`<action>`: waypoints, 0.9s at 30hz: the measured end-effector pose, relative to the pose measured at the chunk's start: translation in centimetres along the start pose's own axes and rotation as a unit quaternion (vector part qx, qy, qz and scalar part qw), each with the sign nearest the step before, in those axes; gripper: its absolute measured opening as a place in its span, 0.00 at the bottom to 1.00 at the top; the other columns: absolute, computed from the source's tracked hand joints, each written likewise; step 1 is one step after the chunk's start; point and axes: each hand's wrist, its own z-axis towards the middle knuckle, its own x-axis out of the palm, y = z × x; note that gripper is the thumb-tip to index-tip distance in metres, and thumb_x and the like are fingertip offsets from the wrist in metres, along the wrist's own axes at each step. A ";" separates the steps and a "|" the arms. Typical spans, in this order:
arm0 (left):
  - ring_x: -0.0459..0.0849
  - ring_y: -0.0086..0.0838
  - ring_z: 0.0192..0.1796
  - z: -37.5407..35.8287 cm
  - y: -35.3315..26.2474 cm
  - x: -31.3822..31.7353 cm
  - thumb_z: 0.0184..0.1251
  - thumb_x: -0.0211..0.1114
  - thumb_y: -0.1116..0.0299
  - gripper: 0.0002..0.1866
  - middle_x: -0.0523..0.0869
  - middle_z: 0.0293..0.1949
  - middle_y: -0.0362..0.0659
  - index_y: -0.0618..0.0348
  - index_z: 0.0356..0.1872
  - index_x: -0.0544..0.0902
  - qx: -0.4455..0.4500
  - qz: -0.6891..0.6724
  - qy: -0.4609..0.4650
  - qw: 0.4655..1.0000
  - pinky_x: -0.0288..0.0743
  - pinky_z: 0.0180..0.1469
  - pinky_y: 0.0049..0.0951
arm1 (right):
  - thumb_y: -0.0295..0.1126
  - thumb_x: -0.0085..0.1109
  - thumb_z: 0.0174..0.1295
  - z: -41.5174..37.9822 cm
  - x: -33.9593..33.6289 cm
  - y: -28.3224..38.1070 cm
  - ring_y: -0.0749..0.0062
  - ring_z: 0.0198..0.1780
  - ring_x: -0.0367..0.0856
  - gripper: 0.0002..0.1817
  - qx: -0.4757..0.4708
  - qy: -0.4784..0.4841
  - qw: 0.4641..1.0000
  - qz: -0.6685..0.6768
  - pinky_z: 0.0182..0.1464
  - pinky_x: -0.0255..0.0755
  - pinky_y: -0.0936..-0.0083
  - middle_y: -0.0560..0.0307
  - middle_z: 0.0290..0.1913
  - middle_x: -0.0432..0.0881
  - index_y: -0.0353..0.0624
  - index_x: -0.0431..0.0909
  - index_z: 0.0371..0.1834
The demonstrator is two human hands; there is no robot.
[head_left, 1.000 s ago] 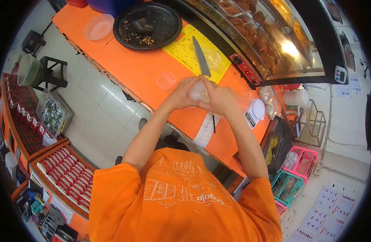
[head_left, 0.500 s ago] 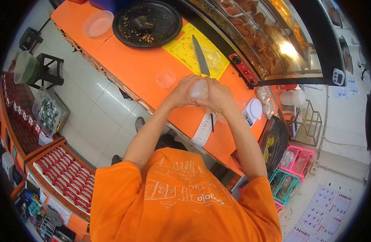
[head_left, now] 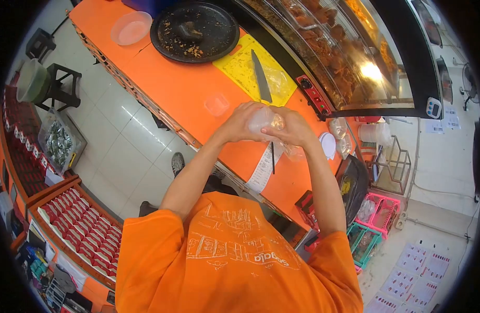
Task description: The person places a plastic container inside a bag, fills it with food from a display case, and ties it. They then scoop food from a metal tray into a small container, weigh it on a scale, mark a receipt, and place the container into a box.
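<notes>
Head camera — steep downward view, close

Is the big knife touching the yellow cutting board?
Touching. The head view shows the knife lying flat on the yellow cutting board, its blade resting on the board's surface with no gap.

On your own orange cotton shirt (head_left: 235, 255), below your hands, a white printed word shows upside down, roughly "sogala"; the long white paper receipt (head_left: 261, 169) just beneath them is too small to read.
</notes>
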 end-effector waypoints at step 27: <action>0.70 0.46 0.67 0.6 -10.5 -2.8 0.44 0.79 0.61 0.41 0.73 0.64 0.52 0.56 0.63 0.73 0.047 0.013 -0.100 0.994 0.65 0.68 0.42 | 0.69 0.55 0.57 -6.1 -3.4 -2.1 0.70 0.37 0.84 0.47 -0.047 -0.136 0.834 0.533 0.36 0.74 0.76 0.42 0.49 0.84 0.37 0.68 0.66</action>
